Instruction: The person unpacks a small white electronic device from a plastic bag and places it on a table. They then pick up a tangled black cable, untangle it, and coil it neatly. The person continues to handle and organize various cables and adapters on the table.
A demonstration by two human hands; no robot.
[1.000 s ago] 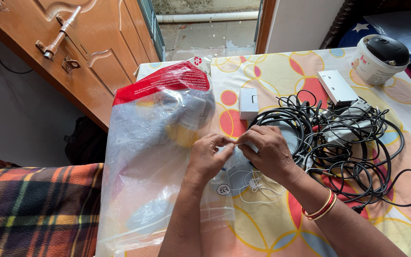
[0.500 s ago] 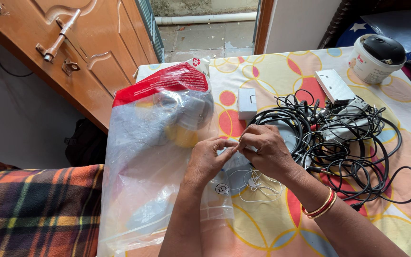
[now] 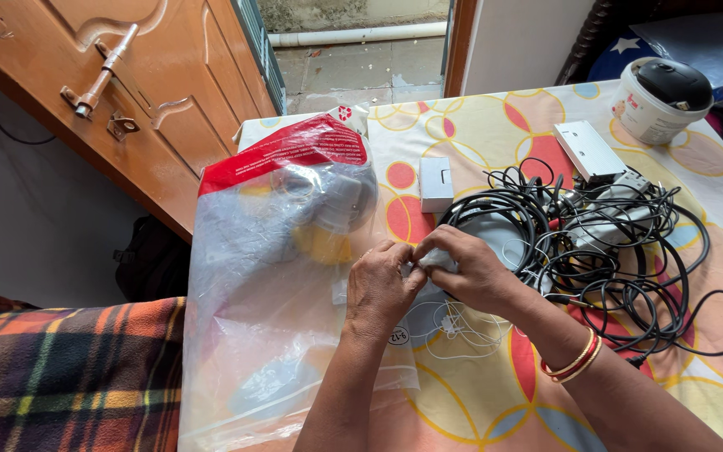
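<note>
my left hand (image 3: 382, 289) and right hand (image 3: 466, 268) meet — both pinch a small clear packet (image 3: 428, 261). thin white wire (image 3: 453, 326) lies just below, on the counter (image 3: 479, 393)

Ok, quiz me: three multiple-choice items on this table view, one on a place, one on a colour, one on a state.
1. Where is the small white box?
A. beyond the hands, between the plastic bag and the cables
B. inside the bag
C. on the tub

2. What colour is the bag's top band?
A. blue
B. red
C. green

3. How are the left hand and right hand placed?
A. apart at the table edges
B. both in the bag
C. together, fingertips pinching a small pale item

Key: 1 A, the box lies flat on the cloth there; 2 B, a red strip tops the clear bag; 3 C, fingertips meet at the centre.
</note>
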